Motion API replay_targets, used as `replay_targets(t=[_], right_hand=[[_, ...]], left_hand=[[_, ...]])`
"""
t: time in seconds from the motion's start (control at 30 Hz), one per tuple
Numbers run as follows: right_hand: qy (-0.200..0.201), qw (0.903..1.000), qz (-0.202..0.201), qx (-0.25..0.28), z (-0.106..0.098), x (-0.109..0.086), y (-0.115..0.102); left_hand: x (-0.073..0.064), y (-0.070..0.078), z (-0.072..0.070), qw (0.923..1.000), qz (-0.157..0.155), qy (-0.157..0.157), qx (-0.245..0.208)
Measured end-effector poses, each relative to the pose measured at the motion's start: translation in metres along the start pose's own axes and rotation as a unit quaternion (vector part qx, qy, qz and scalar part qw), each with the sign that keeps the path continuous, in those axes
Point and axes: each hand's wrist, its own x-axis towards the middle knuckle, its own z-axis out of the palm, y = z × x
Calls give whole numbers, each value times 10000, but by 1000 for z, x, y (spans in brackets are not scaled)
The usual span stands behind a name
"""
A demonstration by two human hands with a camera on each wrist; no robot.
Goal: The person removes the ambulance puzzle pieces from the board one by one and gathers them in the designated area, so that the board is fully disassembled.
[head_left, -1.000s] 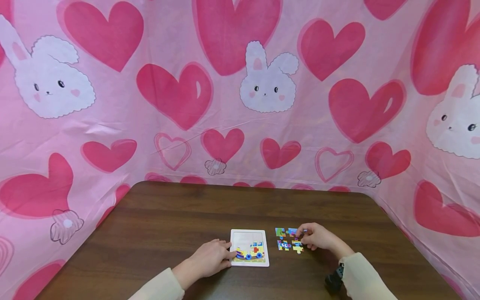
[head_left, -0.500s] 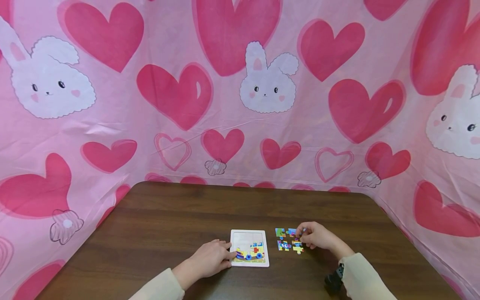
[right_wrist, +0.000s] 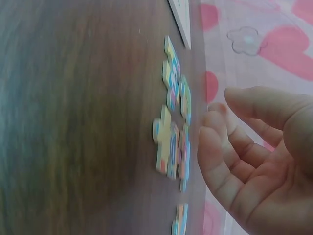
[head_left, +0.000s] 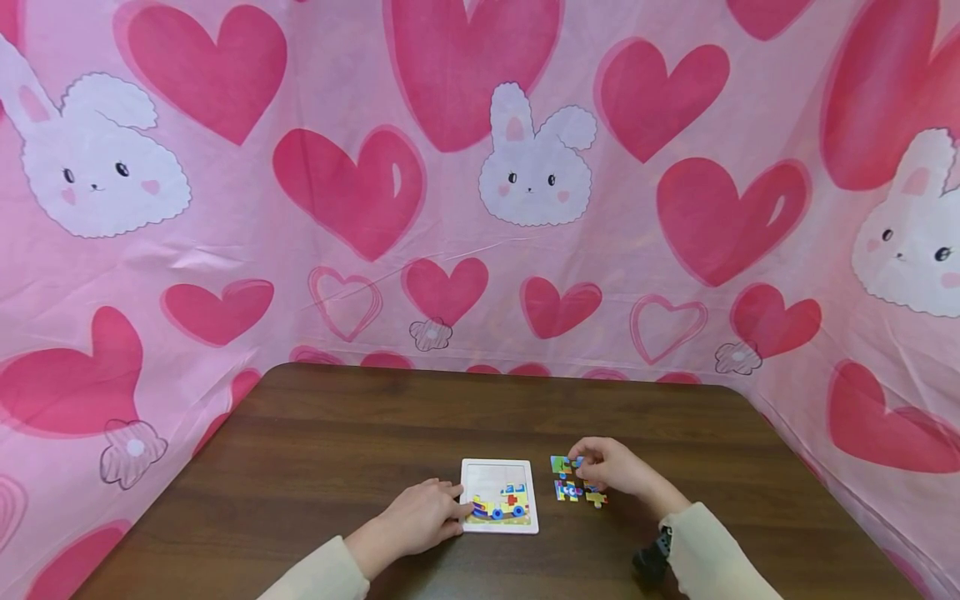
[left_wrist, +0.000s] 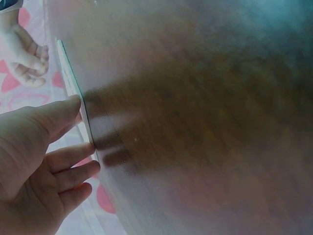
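Note:
My left hand (head_left: 423, 515) rests its fingertips on the left edge of a white puzzle tray (head_left: 535, 510). The lower part of the tray carries a yellow vehicle picture (head_left: 498, 508); the upper part shows pale backing. In the left wrist view, the thumb (left_wrist: 66, 112) and fingertips sit right at the tray's edge. My right hand (head_left: 617, 467) hovers low over loose jigsaw pieces, hiding some. Its fingers are loosely bent, with nothing visible between thumb and fingers in the right wrist view. Uncovered are a green piece (head_left: 559, 463), a purple-blue piece (head_left: 564, 490) and a yellow piece (head_left: 597, 499).
The tray and pieces lie on a dark brown wooden table (head_left: 360, 433). Pink cloth (head_left: 450, 208) printed with hearts and rabbits hangs around its back and sides. A black device (head_left: 651, 562) is strapped at the right wrist. Another puzzle piece (right_wrist: 180, 219) lies low in the right wrist view.
My right hand has shifted left over the loose pieces, covering more of the upper blue one. The left hand and the tray stay where they were.

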Motion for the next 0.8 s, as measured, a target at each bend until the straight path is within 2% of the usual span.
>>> replay_targets(t=[0.23, 0.43, 0.6, 0.8], right_hand=[[-98, 9999, -133, -12, 13, 7, -7], [-383, 9978, -455, 280, 22, 12, -11], [-455, 9977, -316, 394, 34, 17, -17], [-455, 9985, -300, 110, 46, 19, -26]], left_hand=[[0, 1, -1, 10000, 7, 30, 23], [0, 2, -1, 10000, 29, 20, 32], [1, 1, -2, 10000, -9, -80, -27], [1, 1, -1, 9999, -33, -122, -97]])
